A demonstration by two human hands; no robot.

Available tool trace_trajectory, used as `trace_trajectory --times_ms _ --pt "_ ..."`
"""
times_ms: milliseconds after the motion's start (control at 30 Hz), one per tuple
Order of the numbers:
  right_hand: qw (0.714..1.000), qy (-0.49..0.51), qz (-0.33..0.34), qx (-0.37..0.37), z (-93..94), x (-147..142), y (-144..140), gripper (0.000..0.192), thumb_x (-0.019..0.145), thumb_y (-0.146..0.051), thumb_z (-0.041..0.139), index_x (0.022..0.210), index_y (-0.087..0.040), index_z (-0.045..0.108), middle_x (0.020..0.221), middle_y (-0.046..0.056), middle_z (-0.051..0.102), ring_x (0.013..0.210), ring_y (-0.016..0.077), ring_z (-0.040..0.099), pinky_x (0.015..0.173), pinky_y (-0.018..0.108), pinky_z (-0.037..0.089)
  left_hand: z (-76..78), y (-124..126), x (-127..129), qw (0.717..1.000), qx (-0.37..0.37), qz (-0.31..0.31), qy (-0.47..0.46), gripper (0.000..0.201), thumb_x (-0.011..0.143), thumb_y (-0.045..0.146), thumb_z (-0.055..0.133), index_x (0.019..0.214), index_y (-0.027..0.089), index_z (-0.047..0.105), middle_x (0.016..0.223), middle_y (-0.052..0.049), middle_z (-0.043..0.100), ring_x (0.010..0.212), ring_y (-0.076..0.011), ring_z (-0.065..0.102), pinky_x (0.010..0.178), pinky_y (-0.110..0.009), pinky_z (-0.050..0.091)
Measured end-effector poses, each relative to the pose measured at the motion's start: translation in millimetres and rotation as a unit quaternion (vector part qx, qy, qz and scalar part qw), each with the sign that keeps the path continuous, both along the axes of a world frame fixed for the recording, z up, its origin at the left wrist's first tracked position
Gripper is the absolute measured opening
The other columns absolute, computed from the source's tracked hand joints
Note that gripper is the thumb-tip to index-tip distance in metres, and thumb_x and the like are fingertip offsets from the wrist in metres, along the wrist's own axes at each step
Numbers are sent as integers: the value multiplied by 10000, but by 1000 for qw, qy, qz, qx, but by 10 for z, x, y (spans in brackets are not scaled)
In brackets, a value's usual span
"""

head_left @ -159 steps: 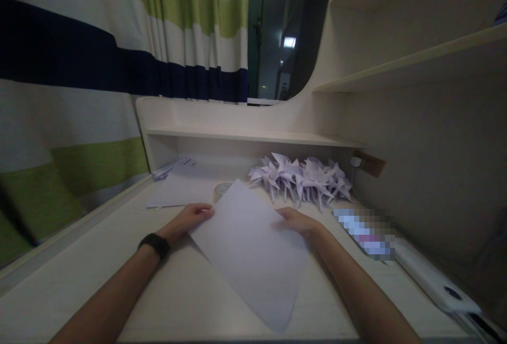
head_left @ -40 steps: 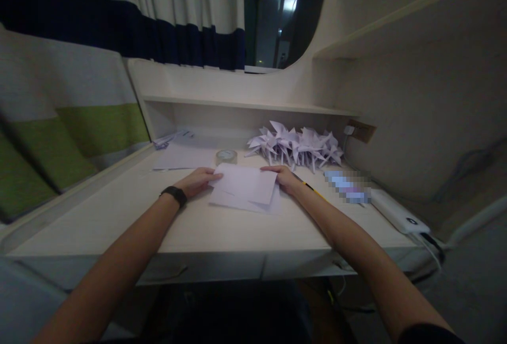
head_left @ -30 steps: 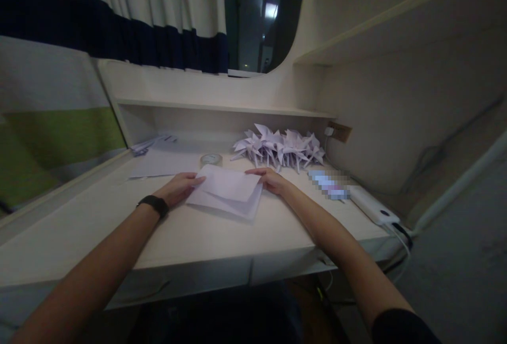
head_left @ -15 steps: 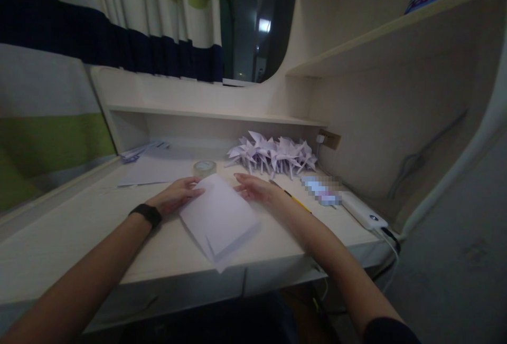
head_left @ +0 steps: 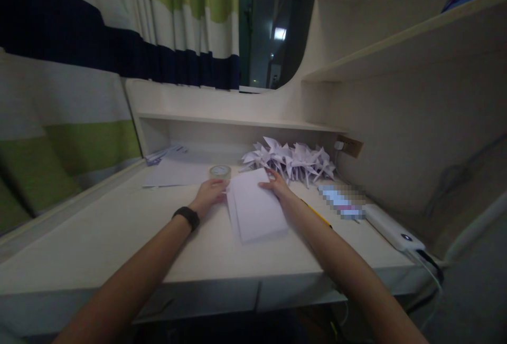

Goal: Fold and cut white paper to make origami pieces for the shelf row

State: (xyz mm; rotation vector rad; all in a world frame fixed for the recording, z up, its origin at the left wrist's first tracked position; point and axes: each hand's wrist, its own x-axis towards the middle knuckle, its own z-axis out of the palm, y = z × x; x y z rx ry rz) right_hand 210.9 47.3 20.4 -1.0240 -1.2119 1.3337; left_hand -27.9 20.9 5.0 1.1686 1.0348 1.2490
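The broad, pale, flat-topped desk (head_left: 99,238) bears everything here and, I judge, gives my work a firm backing. At its rear lies a heap of white, pointed-bladed paper pinwheels (head_left: 291,158), probably tucked under the shelf so the near surface stays free for my arms. Flat white rectangular paper sheets (head_left: 178,169) lie back left, likely placed within reach. The doubled, white, folded paper (head_left: 259,209) is between my hands at the middle of the desk, tilted with its lower edge toward me. My right hand (head_left: 277,183) pinches its upper right corner, thumb on the face and fingers behind, which seems meant to stop the layers sliding. My left hand (head_left: 209,194) meets the upper left edge, perhaps to steady it; whether it pinches I cannot tell. A long white plastic device with cables (head_left: 390,227) lies at the far right, out of my arm's way, beside a blurred, bright-screened slab (head_left: 343,201). The clear, round tape roll (head_left: 220,171) sits flat, just beyond my left fingers.

By count: one desk, pinwheels too tangled to number, sheets I cannot count, one folded paper showing two layers, one device, one slab, one roll, one thin yellow-and-black stick (head_left: 317,213) by my right forearm.
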Motion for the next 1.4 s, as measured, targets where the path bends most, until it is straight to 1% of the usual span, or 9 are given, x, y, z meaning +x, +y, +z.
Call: trace_trajectory --times_ms 100,200,333,467,667,800,933,1100,1400 --pt "999 18 0 29 35 -14 -60 1081 487 -133 786 1419 -314 268 954 28 667 729 234 654 700 421 537 -65 -52 34 998 52 32 19 465 626 337 790 1005 119 632 821 -91 691 688 -205 655 612 -321 513" --pt "999 20 19 47 56 -106 -134 1123 450 -95 782 1419 -330 265 1035 41 650 769 237 646 700 406 539 -83 -56 56 995 83 43 33 466 634 333 767 1017 109 628 856 -98 690 691 -202 648 605 -315 513" --pt "997 -12 24 70 -4 -233 -175 1044 447 -121 788 1375 -285 340 1116 53 623 876 244 632 763 394 528 -61 -35 57 992 109 52 32 486 632 308 758 1063 130 620 897 -83 678 746 -207 643 625 -294 504" --pt "993 -38 6 114 -93 -287 -164 956 451 -168 798 1311 -257 390 1154 64 598 935 241 610 802 381 515 -53 -20 39 988 124 79 53 616 656 259 734 1237 186 541 865 -53 656 717 -189 633 612 -273 490" --pt "994 -46 -23 98 -149 -288 -129 690 577 -326 758 1178 -256 428 941 29 628 753 207 621 663 344 521 -86 8 42 987 126 73 63 477 679 262 720 1133 187 597 909 -74 656 760 -206 628 651 -300 497" --pt "993 -49 -39 104 -161 -273 -92 498 636 -410 711 1039 -254 463 787 -6 615 608 173 578 549 287 468 -78 -6 59 988 126 63 68 424 714 298 698 1112 191 595 880 -71 661 748 -214 629 648 -315 496" --pt "986 -74 -92 120 -159 -227 -17 378 637 -451 687 884 -224 511 693 -17 585 601 163 536 545 261 418 -41 -45 75 987 130 46 82 440 728 318 688 1136 188 585 792 -58 659 673 -210 619 599 -310 480" --pt "984 -71 -116 117 -115 -160 33 331 598 -444 713 740 -198 542 641 -23 563 595 144 496 531 239 371 -13 -80 83 979 154 45 127 412 719 330 692 1088 166 613 698 -36 644 593 -188 593 533 -279 448" --pt "997 -2 -57 43 -66 -117 -68 324 537 -363 780 656 -186 536 532 -34 554 468 122 479 449 242 346 11 -117 114 983 141 41 108 440 698 327 718 1090 151 621 680 -24 646 573 -169 607 504 -260 471"
